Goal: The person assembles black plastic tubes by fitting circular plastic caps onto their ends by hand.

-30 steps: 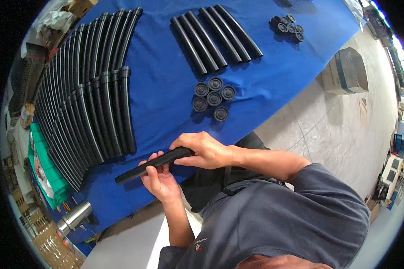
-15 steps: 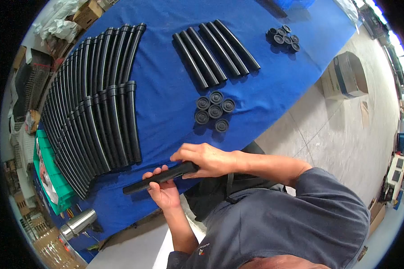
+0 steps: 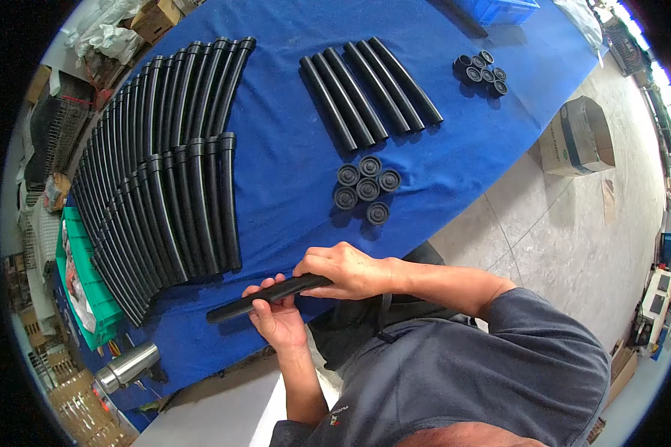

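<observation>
A black tube point(image 3: 238, 308) lies slanted across both hands, just past the front edge of the blue-covered table. Under its middle, my left hand point(image 3: 282, 325) grips it between the thumb and curled fingers. My right hand point(image 3: 347, 270) is closed around its other end, so that end is hidden. Ahead of my hands, several round black caps point(image 3: 367, 189) sit in a cluster. Beyond them several bare black tubes point(image 3: 350, 97) lie side by side. To the left are two overlapping rows of capped black tubes point(image 3: 175, 208).
More black caps point(image 3: 487, 74) sit at the far right of the blue cloth point(image 3: 276, 194). At the left edge are a green bin point(image 3: 89, 287) and a steel cylinder point(image 3: 129, 367). A blue crate point(image 3: 505, 10) stands at the back; a cardboard box point(image 3: 576, 138) is on the floor.
My right hand has closed further round the tube's end, its fingers now lower and wrapped over it. The view has shifted slightly, so the table items appear a little further right.
</observation>
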The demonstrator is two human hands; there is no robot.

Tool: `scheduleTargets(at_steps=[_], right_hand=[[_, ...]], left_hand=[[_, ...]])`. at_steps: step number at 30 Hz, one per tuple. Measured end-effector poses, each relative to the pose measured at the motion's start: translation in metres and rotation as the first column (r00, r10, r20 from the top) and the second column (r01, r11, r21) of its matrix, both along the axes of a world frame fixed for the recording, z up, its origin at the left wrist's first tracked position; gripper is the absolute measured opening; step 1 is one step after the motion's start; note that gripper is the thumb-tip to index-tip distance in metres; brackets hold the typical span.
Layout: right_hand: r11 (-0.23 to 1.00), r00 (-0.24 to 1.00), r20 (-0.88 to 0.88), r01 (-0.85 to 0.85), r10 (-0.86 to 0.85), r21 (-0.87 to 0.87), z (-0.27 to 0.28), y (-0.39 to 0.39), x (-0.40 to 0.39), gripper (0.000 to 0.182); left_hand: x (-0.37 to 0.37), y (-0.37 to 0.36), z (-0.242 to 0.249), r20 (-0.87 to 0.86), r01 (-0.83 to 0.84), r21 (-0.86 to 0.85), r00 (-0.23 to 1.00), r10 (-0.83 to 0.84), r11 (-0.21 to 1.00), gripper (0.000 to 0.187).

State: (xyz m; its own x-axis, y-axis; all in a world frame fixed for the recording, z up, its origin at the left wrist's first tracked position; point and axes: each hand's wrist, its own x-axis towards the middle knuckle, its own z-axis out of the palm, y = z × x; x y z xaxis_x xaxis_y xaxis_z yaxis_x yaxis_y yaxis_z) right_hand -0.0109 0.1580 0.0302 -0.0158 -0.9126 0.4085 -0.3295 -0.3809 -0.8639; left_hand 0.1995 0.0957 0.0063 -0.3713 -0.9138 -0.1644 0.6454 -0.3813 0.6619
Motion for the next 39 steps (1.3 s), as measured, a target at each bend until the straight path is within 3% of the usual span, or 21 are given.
scheduleTargets(at_steps=[8, 12, 19, 21, 23, 24, 25, 27, 30, 33, 36, 39], right_hand=[[0.999, 0.999, 0.026, 0.032, -0.032, 0.005, -0.002, 0.003, 0.001, 0.035], [0.999, 0.999, 0.015, 0.047, -0.047, 0.003, -0.003, 0.002, -0.001, 0.036], [0.996, 0.999, 0.011, 0.041, -0.041, 0.075, 0.001, 0.007, -0.007, 0.040], [0.969, 0.991, 0.133, -0.035, 0.002, 0.245, 0.004, 0.007, -0.009, 0.035], [0.928, 0.992, 0.128, -0.040, -0.008, 0.371, 0.013, 0.008, -0.012, 0.032], [0.943, 0.993, 0.117, -0.023, -0.017, 0.333, 0.010, 0.008, -0.011, 0.033], [0.982, 0.993, 0.096, 0.043, -0.062, 0.186, 0.008, 0.006, -0.008, 0.034], [0.982, 0.992, 0.069, 0.097, -0.109, 0.160, 0.013, 0.006, -0.005, 0.035], [0.981, 0.998, 0.045, 0.039, -0.049, 0.191, 0.009, 0.006, -0.009, 0.036], [0.937, 0.995, 0.095, -0.017, -0.017, 0.349, 0.018, 0.006, -0.012, 0.032], [0.936, 0.991, 0.121, 0.016, -0.062, 0.352, 0.021, 0.006, -0.009, 0.033], [0.980, 0.979, 0.054, 0.198, -0.196, -0.028, 0.013, -0.002, 0.001, 0.032]], left_hand=[[-0.004, 0.001, 0.004, 0.057, -0.027, 0.008, 0.998, 0.026, 1.000, 0.033], [-0.004, -0.004, 0.004, 0.041, 0.060, -0.051, 0.997, -0.058, 0.997, 0.034], [-0.004, -0.007, 0.004, 0.043, 0.074, 0.007, 0.996, -0.074, 0.997, 0.042], [-0.002, -0.009, 0.001, -0.066, 0.113, -0.065, 0.991, -0.117, 0.991, 0.041], [0.005, -0.011, -0.001, -0.070, 0.169, -0.051, 0.982, -0.173, 0.984, 0.044], [0.006, -0.011, -0.002, -0.050, 0.161, -0.030, 0.986, -0.162, 0.987, 0.043], [0.004, -0.011, -0.001, -0.031, 0.149, -0.012, 0.988, -0.150, 0.989, 0.043], [-0.003, -0.008, 0.004, -0.064, 0.084, 0.048, 0.995, -0.081, 0.995, 0.041], [-0.006, -0.006, 0.007, -0.035, 0.089, 0.060, 0.996, -0.087, 0.994, 0.037], [-0.005, -0.005, 0.006, -0.052, 0.119, 0.027, 0.992, -0.117, 0.993, 0.035], [-0.006, -0.007, 0.006, -0.077, 0.130, 0.041, 0.989, -0.126, 0.991, 0.036], [-0.006, -0.009, 0.008, -0.078, 0.126, 0.062, 0.990, -0.121, 0.990, 0.036]])
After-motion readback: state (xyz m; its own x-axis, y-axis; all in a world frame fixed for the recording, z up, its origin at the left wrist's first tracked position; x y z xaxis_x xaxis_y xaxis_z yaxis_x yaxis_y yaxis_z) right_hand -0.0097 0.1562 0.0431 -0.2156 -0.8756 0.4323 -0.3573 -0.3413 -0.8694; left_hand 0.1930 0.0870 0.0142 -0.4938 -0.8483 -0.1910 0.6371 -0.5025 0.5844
